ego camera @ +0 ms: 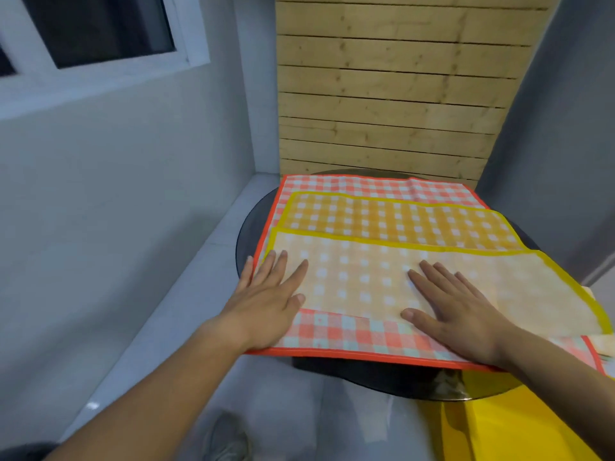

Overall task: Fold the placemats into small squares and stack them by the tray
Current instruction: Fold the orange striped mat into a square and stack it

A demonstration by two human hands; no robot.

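A yellow-bordered orange checked placemat (392, 224) lies on a larger red-bordered checked placemat (349, 334), both spread over a round black table (392, 380). The yellow mat's near half is folded over, its pale underside facing up. My left hand (269, 301) lies flat with straight fingers on the left end of that folded half. My right hand (456, 311) presses flat on the folded half near its middle. No tray is clearly visible.
A wooden slat wall (392, 94) stands behind the table and grey walls close both sides. A yellow surface (519, 430) shows at the lower right, and a shoe (226, 440) stands on the grey floor below.
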